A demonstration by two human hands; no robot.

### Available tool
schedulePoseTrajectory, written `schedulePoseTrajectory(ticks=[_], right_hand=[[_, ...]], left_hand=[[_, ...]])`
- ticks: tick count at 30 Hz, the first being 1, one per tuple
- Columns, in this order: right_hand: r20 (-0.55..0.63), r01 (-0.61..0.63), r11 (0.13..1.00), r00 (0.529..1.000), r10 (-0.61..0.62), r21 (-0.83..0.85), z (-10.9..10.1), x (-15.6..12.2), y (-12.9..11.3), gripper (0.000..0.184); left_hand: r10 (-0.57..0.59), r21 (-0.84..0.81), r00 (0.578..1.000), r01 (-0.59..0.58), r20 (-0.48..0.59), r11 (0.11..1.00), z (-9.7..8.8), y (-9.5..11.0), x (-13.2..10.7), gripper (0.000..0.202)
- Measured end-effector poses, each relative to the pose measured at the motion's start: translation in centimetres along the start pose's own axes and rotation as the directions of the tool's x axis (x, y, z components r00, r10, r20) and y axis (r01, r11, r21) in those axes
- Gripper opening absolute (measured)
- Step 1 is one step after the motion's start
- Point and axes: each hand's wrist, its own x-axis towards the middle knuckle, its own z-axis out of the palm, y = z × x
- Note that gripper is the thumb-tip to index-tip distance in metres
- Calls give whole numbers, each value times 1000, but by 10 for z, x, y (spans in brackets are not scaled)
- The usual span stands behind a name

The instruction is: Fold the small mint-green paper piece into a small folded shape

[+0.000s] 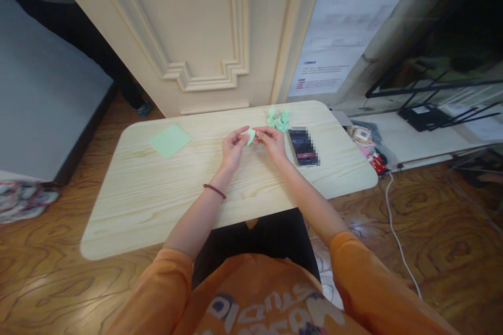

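Observation:
My left hand and my right hand meet above a light wood table, both pinching a small folded piece of pale green paper. Just beyond my right hand lies a crumpled or folded heap of green paper. A flat square sheet of the same green paper rests to the left, apart from my hands. To the right of my right hand is a smartphone, its screen pixelated. A dark red bead bracelet circles my left wrist.
A cream panelled door stands behind the table. A person's dark-clad leg stands at back left beside a grey surface. At right are a low shelf with black objects, a pile of small packets, and a white cable on the wood floor.

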Motion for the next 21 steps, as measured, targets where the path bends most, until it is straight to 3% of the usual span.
schedulePoseTrajectory(ticks=[12,21], right_hand=[[30,-154,984,988,152,93,0,1,-2,21],[80,-181,981,981,175,70,-4,4,-2,17]], left_hand=[[125,142,992,-127,23,982,2,7,-4,32],[37,105,999,-39,19,994,-1,4,1,39]])
